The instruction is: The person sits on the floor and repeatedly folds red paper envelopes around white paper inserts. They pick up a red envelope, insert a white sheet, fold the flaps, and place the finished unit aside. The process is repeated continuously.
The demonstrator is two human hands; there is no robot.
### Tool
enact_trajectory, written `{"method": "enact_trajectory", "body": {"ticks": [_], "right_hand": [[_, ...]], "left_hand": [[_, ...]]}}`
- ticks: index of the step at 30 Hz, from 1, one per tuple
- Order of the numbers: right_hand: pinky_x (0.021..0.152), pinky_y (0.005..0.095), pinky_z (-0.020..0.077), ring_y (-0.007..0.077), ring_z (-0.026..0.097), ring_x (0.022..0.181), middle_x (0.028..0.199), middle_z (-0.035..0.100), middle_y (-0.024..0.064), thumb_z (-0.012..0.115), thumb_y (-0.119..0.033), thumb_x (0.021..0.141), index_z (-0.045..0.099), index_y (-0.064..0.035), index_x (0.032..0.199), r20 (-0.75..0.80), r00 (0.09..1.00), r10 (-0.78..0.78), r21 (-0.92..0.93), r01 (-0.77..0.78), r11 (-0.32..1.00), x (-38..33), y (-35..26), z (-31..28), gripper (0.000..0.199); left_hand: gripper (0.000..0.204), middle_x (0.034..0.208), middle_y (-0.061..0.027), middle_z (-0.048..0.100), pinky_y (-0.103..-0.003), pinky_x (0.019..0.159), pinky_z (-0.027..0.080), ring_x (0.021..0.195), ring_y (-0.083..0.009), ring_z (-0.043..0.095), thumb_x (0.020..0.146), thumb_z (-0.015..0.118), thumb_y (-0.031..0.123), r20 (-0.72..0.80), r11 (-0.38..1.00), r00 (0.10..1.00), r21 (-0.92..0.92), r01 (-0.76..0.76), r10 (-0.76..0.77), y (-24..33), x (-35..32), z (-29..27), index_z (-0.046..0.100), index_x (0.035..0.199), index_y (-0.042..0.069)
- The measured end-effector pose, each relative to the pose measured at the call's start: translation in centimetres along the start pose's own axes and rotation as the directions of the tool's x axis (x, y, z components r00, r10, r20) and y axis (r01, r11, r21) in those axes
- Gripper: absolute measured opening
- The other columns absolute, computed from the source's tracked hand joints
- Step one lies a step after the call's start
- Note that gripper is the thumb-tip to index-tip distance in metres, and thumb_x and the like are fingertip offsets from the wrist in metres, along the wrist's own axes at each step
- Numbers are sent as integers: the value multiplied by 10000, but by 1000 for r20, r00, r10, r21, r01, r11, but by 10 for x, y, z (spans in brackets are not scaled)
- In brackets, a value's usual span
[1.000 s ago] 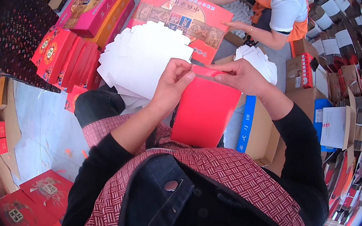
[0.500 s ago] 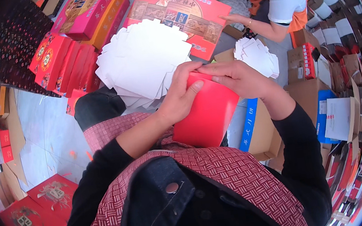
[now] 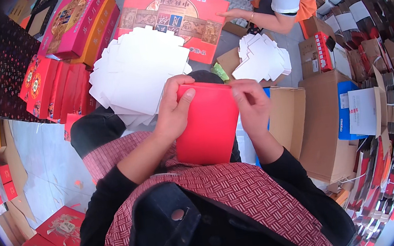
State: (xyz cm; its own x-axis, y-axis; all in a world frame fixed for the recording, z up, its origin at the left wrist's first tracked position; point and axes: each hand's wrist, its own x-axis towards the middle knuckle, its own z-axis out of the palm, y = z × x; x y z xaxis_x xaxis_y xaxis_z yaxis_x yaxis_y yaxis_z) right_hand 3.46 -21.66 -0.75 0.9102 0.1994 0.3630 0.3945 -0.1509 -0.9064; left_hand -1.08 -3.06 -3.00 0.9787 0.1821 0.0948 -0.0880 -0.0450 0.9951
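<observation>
A plain glossy red box (image 3: pixel 209 126) is upright over my lap, its broad face toward me. My left hand (image 3: pixel 175 108) is closed round its upper left side, thumb on the front face and fingers behind. At the top right corner my right hand (image 3: pixel 253 103) pinches the edge with curled fingers. Just beyond the box, a spread pile of white die-cut card sheets (image 3: pixel 138 73) leans by my knee. The back of the red box is hidden.
Across from me, a co-worker's hand (image 3: pixel 237 14) holds a large red printed box (image 3: pixel 171 19). Red boxes (image 3: pixel 45 88) and pink and orange boxes (image 3: pixel 75 27) stand far left. To the right are another white card stack (image 3: pixel 261 60), an open carton (image 3: pixel 324 126) and bundled cardboard (image 3: pixel 390 77).
My right hand has slid from the middle of the box's top edge to its right corner, apart from the left hand. The box stands straighter, and the view has shifted slightly.
</observation>
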Motion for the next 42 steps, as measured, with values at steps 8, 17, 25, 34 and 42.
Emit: {"method": "enact_trajectory", "body": {"ticks": [8, 17, 25, 34, 42], "right_hand": [[849, 314, 436, 205, 574, 925, 992, 606, 146, 501, -59, 899, 539, 13, 905, 65, 998, 0, 112, -7, 994, -4, 10, 15, 82], [886, 331, 418, 210, 556, 964, 1018, 588, 155, 427, -95, 936, 507, 12, 927, 74, 997, -26, 121, 17, 992, -15, 16, 14, 134], [907, 346, 412, 229, 553, 980, 1000, 591, 147, 422, -78, 933, 503, 10, 908, 73, 995, -74, 168, 61, 984, -20, 17, 20, 122], [1002, 409, 338, 282, 474, 1172, 1251, 509, 165, 499, 6, 827, 510, -4, 1182, 315, 936, -155, -148, 210, 966, 5, 38, -2, 355], [1067, 489, 225, 296, 492, 1168, 1250, 543, 38, 668, -113, 692, 551, -112, 1169, 743, 547, -385, -160, 705, 691, 58, 15, 27, 491]], "left_hand": [[374, 1146, -107, 481, -313, 922, 396, 1076, -197, 480, 871, 581, 140, 97, 937, 991, -330, 115, -87, 12, 3, -6, 403, 1185, 41], [314, 1268, -119, 441, -323, 980, 356, 1173, -211, 434, 915, 512, 204, 157, 868, 987, -487, 101, -27, 9, 3, -11, 450, 1178, 44], [291, 1288, -117, 457, -326, 980, 372, 1171, -205, 450, 900, 535, 195, 371, 905, 928, -409, 119, 46, -7, -2, -31, 531, 1145, 38], [239, 1060, -72, 555, -281, 883, 438, 997, -141, 533, 929, 477, 161, -3, 936, 978, -288, 201, -211, -32, -5, -32, 519, 1124, 29], [373, 1114, -135, 535, -324, 882, 451, 1019, -191, 542, 951, 420, 326, 225, 502, 830, -706, 500, -510, -16, 14, -67, 490, 1165, 29]]}}
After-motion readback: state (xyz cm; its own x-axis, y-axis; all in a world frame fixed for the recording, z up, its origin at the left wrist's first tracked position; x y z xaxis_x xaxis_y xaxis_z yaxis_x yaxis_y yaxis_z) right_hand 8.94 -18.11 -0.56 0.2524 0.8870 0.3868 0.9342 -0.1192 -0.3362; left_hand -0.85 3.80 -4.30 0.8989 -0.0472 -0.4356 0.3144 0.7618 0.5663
